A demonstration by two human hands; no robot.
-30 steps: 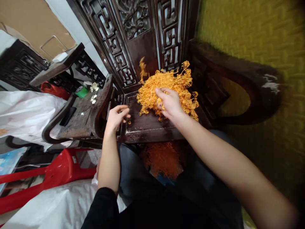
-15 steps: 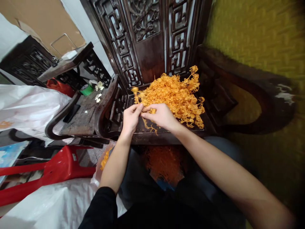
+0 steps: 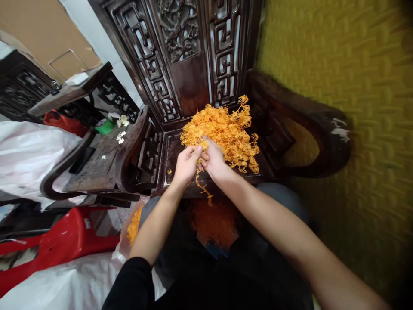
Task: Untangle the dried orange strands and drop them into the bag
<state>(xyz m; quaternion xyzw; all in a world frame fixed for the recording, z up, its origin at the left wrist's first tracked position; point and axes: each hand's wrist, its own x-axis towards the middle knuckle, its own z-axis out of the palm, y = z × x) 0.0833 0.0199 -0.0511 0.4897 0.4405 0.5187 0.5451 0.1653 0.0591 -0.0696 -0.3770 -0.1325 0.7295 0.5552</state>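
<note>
On the dark wooden chair seat lies a heap of orange, stringy plastic-looking pieces with small claw-like tips. My left hand pinches a thin orange strand between thumb and fingers at the heap's near edge. Close against it, my right hand has its fingers curled on the same strand. The strand's lower end hangs past the seat's front edge. What lies between the fingertips is partly hidden.
Carved chair back rises behind the heap; a curved armrest is at the right. Leftward stand a second chair with a green tape roll, a red plastic stool and white sacks. A bag holds orange pieces near my left leg.
The view has shifted, so the scene sits further left. My right hand has turned and curled more, and the strand between my hands now hangs lower over the seat edge.
</note>
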